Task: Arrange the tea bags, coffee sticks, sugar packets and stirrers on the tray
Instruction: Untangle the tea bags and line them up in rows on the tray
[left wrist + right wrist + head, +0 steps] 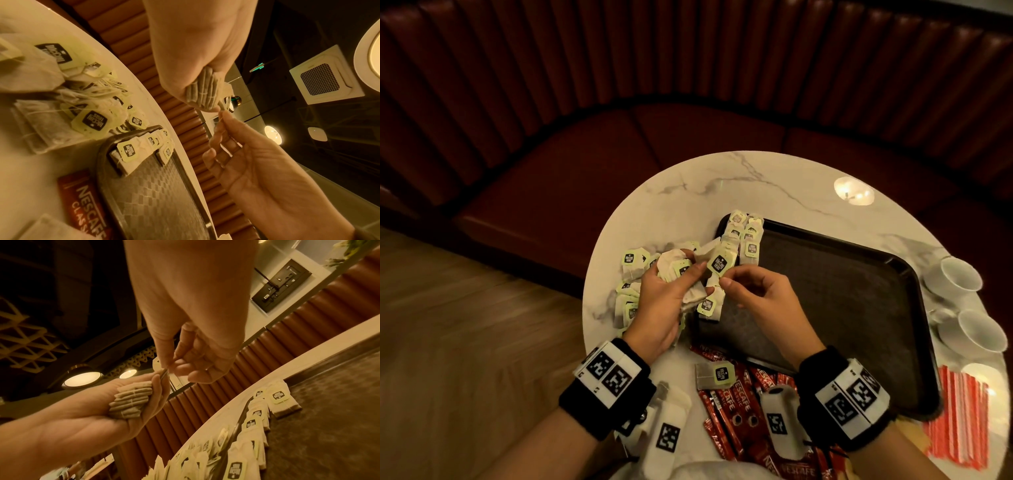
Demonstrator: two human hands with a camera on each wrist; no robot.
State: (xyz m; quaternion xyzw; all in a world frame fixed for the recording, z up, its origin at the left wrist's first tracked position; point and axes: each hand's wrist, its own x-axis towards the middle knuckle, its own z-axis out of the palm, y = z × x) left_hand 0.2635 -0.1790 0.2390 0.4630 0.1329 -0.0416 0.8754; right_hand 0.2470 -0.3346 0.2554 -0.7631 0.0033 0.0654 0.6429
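My left hand grips a stack of tea bags above the tray's left edge; the stack lies edge-on in its palm. My right hand pinches one tea bag with a green tag at the end of that stack, thumb against forefinger. The dark tray carries a row of tea bags along its far-left corner. A loose pile of tea bags lies on the table to the left. Red coffee sticks lie near me, and striped stirrers to the right.
The round marble table has two white cups at its right edge beside the tray. One tea bag lies on the coffee sticks. A red padded bench curves round the far side. Most of the tray floor is bare.
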